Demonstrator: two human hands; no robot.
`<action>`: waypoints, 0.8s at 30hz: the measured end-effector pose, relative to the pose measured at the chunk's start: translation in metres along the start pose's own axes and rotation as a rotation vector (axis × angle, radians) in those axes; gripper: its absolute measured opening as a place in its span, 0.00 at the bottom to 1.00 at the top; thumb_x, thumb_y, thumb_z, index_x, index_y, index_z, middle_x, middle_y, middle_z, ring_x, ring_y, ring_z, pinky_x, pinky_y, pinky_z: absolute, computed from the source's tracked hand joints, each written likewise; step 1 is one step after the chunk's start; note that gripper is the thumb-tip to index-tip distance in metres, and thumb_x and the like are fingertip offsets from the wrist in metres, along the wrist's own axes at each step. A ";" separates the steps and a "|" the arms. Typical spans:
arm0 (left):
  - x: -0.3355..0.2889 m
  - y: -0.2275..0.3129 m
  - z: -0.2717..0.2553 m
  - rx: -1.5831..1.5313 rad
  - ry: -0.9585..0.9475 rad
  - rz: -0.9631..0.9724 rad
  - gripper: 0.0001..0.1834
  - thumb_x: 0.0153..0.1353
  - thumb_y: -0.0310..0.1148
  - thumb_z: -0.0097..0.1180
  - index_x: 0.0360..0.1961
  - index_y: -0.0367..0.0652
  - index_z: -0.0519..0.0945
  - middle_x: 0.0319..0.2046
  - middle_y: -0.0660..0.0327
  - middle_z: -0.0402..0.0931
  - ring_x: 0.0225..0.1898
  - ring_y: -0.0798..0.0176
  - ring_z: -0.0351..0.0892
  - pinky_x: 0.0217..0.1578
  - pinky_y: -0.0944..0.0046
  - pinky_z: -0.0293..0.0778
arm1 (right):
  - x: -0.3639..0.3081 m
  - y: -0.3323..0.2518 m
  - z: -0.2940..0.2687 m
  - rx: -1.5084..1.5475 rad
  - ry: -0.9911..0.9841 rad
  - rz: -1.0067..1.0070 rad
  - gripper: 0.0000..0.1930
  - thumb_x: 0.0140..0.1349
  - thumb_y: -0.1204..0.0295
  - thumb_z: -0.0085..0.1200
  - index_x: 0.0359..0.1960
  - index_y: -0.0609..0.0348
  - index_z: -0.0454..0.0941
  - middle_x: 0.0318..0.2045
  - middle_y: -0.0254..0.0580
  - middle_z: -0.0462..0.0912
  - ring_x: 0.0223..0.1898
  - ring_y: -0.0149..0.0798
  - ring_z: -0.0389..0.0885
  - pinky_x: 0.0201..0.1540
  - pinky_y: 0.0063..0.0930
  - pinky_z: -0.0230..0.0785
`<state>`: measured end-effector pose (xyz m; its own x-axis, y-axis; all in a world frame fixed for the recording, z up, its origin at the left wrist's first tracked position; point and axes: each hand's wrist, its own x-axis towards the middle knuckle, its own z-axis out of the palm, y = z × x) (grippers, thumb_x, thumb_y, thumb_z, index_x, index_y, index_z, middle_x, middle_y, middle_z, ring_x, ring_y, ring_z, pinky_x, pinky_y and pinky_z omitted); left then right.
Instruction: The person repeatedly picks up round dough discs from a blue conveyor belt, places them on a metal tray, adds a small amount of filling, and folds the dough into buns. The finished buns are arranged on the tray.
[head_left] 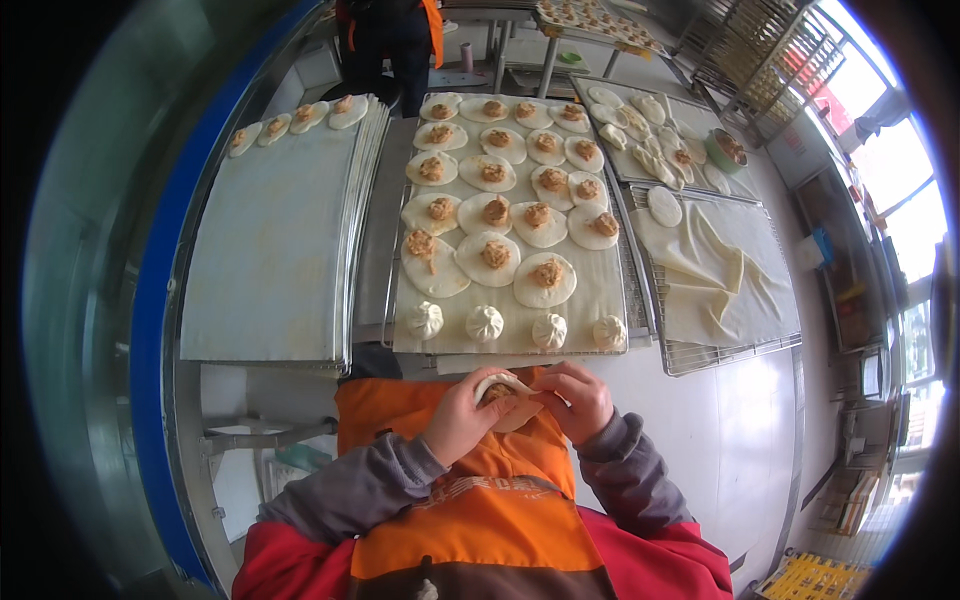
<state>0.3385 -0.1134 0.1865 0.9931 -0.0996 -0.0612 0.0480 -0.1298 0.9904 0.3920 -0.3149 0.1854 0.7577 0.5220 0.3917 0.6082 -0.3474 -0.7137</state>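
A round dough wrapper (pixel 516 412) with brown filling is held between my hands, just in front of the tray's near edge. My left hand (pixel 466 414) cups it from the left, thumb over the filling. The fingers of my right hand (pixel 574 400) pinch its right rim. Beyond them, a cloth-lined tray (pixel 605 290) carries several flat dough rounds topped with filling, such as the filled round (pixel 545 279). Along its near edge stand several pleated, closed buns, among them a bun (pixel 485 323).
At left, a stack of cloth-covered trays (pixel 270 240) has several filled rounds along its far edge. On the right are a rack with a crumpled cloth (pixel 710 265), more dough rounds and a green bowl of filling (pixel 726 150). Another person (pixel 385 50) stands at the back, near a table with more pieces.
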 end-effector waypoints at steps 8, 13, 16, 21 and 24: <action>-0.010 -0.010 -0.004 -0.056 -0.089 -0.024 0.18 0.63 0.29 0.61 0.52 0.36 0.75 0.43 0.57 0.80 0.43 0.68 0.79 0.46 0.67 0.75 | 0.000 -0.007 0.009 0.161 -0.148 0.197 0.10 0.54 0.82 0.59 0.39 0.63 0.78 0.33 0.43 0.79 0.31 0.39 0.79 0.34 0.26 0.72; -0.018 -0.019 -0.008 -0.329 -0.135 -0.183 0.14 0.65 0.27 0.58 0.51 0.36 0.77 0.42 0.62 0.80 0.44 0.71 0.77 0.47 0.68 0.74 | 0.006 -0.011 0.007 0.069 -0.165 -0.008 0.09 0.54 0.79 0.60 0.38 0.61 0.79 0.32 0.44 0.78 0.32 0.42 0.79 0.35 0.29 0.72; -0.017 -0.024 -0.008 -0.234 -0.134 -0.096 0.14 0.64 0.24 0.56 0.52 0.36 0.77 0.38 0.63 0.79 0.42 0.71 0.76 0.46 0.68 0.74 | 0.008 -0.019 0.009 0.138 -0.241 0.103 0.11 0.53 0.78 0.61 0.39 0.60 0.78 0.33 0.45 0.78 0.33 0.47 0.79 0.36 0.33 0.73; -0.012 -0.032 -0.015 0.206 -0.235 0.174 0.14 0.64 0.25 0.56 0.51 0.36 0.77 0.36 0.62 0.81 0.39 0.69 0.79 0.42 0.67 0.75 | 0.008 -0.024 0.016 0.140 -0.250 -0.017 0.13 0.51 0.77 0.60 0.40 0.60 0.77 0.32 0.45 0.77 0.33 0.49 0.79 0.36 0.39 0.73; -0.015 -0.035 -0.018 -0.130 -0.196 -0.035 0.16 0.65 0.28 0.58 0.53 0.37 0.76 0.39 0.60 0.81 0.44 0.69 0.79 0.45 0.67 0.75 | 0.007 -0.019 0.020 0.053 -0.243 0.014 0.11 0.54 0.79 0.59 0.40 0.61 0.76 0.34 0.45 0.79 0.33 0.50 0.81 0.35 0.34 0.74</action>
<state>0.3240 -0.0893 0.1547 0.9516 -0.2885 -0.1061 0.1079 -0.0097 0.9941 0.3812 -0.2885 0.1900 0.6825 0.6920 0.2351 0.5803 -0.3175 -0.7500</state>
